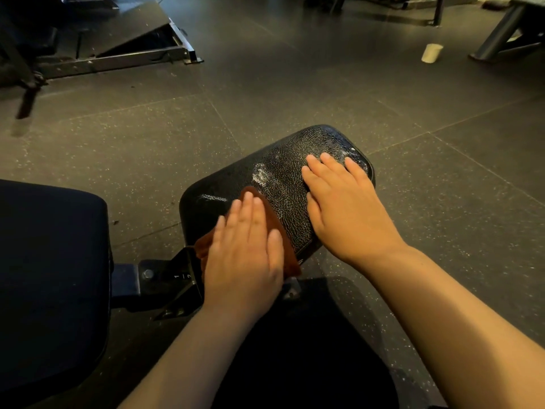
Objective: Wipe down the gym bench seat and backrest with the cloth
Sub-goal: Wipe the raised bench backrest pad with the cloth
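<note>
Left hand (244,255) flat, fingers straight, pressing brown cloth (290,262) onto seat pad (283,160), centre frame. Right hand (345,208) flat and bare, steadying pad. Cloth likely light, limp, bunches easily: drive palm-flat. Cracked vinyl may snag. Backrest (50,261) lower left.

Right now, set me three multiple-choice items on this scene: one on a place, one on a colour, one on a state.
1. Where is the cloth?
A. hanging from a rack
B. under the left hand, on the seat pad
C. folded in a pocket

2. What colour is the cloth?
A. white
B. bright blue
C. rust brown

3. How is the right hand?
A. flat on the bare pad
B. gripping the cloth
C. clenched in the air

Key: B, flat fingers press it onto the pad; C, its edge shows rust brown; A, straight fingers lie on cracked vinyl.
</note>
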Action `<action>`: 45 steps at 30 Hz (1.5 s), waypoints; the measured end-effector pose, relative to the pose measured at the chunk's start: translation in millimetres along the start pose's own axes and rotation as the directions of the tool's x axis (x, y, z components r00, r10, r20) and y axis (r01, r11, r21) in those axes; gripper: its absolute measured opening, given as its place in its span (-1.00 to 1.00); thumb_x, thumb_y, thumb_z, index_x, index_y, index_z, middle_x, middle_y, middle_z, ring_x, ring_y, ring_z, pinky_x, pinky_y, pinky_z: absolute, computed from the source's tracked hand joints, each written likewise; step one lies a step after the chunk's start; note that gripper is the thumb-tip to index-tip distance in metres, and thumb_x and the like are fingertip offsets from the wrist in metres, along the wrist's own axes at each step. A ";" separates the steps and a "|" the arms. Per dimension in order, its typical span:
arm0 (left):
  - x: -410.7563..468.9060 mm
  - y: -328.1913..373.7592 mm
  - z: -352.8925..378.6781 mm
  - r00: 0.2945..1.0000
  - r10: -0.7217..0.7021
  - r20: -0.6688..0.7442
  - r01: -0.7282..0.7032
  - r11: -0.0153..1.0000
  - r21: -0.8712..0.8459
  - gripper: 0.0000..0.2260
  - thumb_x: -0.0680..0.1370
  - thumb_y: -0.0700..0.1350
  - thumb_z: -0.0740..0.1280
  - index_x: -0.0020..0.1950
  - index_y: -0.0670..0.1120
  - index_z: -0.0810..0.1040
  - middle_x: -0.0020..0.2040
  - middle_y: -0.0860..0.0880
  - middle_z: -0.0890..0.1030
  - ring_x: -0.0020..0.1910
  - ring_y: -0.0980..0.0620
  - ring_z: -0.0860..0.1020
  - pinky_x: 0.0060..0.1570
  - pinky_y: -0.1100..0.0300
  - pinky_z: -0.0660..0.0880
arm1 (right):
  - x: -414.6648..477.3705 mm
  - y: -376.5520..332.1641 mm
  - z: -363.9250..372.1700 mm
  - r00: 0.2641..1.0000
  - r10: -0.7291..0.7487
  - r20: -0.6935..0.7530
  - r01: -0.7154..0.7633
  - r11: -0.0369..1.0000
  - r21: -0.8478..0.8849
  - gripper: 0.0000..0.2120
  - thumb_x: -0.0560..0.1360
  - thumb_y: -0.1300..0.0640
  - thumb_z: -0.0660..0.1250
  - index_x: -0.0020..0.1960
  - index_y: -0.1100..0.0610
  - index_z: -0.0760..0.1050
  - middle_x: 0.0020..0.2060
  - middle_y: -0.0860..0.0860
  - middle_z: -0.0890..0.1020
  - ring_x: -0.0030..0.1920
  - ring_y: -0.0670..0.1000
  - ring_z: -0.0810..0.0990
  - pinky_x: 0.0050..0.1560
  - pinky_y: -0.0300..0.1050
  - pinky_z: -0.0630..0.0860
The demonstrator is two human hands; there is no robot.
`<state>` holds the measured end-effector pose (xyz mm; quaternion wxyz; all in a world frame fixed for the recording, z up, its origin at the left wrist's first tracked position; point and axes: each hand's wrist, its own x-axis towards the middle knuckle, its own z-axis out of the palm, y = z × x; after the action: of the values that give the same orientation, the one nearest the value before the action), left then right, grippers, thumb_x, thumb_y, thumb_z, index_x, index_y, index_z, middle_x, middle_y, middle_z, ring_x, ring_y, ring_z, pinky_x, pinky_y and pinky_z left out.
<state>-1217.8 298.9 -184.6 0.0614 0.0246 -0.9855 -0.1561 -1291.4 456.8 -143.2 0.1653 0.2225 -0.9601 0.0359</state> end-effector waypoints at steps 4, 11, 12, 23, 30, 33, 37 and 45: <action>21.9 36.5 0.9 0.968 -0.250 -0.026 0.247 0.965 -0.082 -0.42 0.64 0.09 -0.24 0.64 -0.09 -0.12 0.65 -0.03 -0.14 0.62 0.01 -0.19 0.58 -0.08 -0.14 | -1.8 1.4 1.7 1.000 -0.009 -0.007 0.009 1.000 -0.007 -0.50 0.60 0.06 0.04 0.48 0.17 0.42 0.50 0.09 0.40 0.54 0.10 0.29 0.57 0.14 0.10; -16.9 -1.9 4.2 0.971 0.230 -0.070 -0.232 0.972 -0.021 -0.44 0.67 0.14 -0.09 0.65 -0.02 0.03 0.65 0.03 0.03 0.62 0.10 -0.08 0.59 0.00 -0.04 | 1.1 0.3 -1.1 1.000 -0.005 0.007 0.004 1.000 0.027 -0.47 0.59 0.03 0.02 0.49 0.15 0.41 0.51 0.07 0.38 0.56 0.09 0.25 0.57 0.12 0.02; -15.3 -10.8 4.3 0.980 0.189 -0.054 -0.190 0.982 -0.015 -0.43 0.67 0.15 -0.12 0.65 -0.01 -0.01 0.65 0.04 0.00 0.62 0.11 -0.11 0.59 0.02 -0.08 | 0.8 0.6 -1.2 1.000 -0.018 0.009 0.018 1.000 0.024 -0.47 0.59 0.02 0.01 0.48 0.13 0.42 0.51 0.06 0.39 0.56 0.10 0.26 0.56 0.13 0.02; -12.8 35.3 6.3 0.983 0.161 -0.088 -0.163 0.986 -0.017 -0.42 0.66 0.07 -0.13 0.64 -0.14 0.05 0.65 -0.11 0.03 0.63 -0.07 -0.06 0.58 -0.11 0.00 | -7.1 -3.9 1.0 0.998 -0.027 0.064 0.024 0.999 0.042 -0.41 0.59 -0.05 -0.11 0.52 0.07 0.37 0.54 0.00 0.33 0.59 0.05 0.17 0.55 0.09 -0.14; 3.3 -12.1 3.3 0.995 -0.095 -0.021 0.094 0.993 -0.070 -0.41 0.63 0.13 -0.23 0.64 -0.04 -0.11 0.65 0.01 -0.12 0.61 0.07 -0.19 0.59 0.02 -0.17 | -6.1 -5.5 -1.1 0.998 -0.027 0.053 0.023 0.997 0.071 -0.44 0.59 -0.02 -0.06 0.51 0.08 0.39 0.53 0.00 0.36 0.58 0.07 0.21 0.55 0.13 -0.10; 11.4 14.0 5.2 0.986 -0.157 -0.050 0.152 0.984 -0.091 -0.39 0.61 0.11 -0.26 0.64 -0.08 -0.11 0.65 -0.03 -0.13 0.62 0.02 -0.20 0.59 -0.04 -0.18 | -7.1 -7.0 -0.9 0.999 -0.012 0.047 0.008 0.997 0.076 -0.46 0.59 0.02 -0.02 0.50 0.09 0.39 0.53 0.01 0.36 0.58 0.07 0.21 0.56 0.17 -0.07; -12.7 12.1 2.8 0.981 0.187 -0.050 -0.189 0.981 -0.048 -0.43 0.66 0.12 -0.16 0.65 -0.05 -0.04 0.66 0.00 -0.05 0.62 0.02 -0.14 0.59 -0.01 -0.13 | -5.6 -9.0 -2.3 0.998 0.002 0.059 -0.006 0.998 0.066 -0.47 0.59 0.02 -0.01 0.51 0.07 0.39 0.54 -0.01 0.35 0.58 0.05 0.18 0.56 0.15 -0.10; 11.2 -9.0 4.1 0.992 -0.123 -0.011 0.122 0.990 -0.075 -0.38 0.62 0.13 -0.20 0.64 -0.11 -0.07 0.66 -0.07 -0.10 0.62 -0.03 -0.15 0.58 -0.07 -0.17 | -4.2 -19.4 -4.8 0.993 0.040 0.111 -0.045 0.998 0.041 -0.43 0.56 0.03 -0.02 0.54 0.10 0.32 0.57 0.01 0.28 0.61 0.08 0.10 0.57 0.21 -0.19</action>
<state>-1229.2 290.8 -190.0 0.0605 0.0840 -0.9751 -0.1960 -1277.9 441.7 -140.1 0.1067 0.2073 -0.9713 0.0480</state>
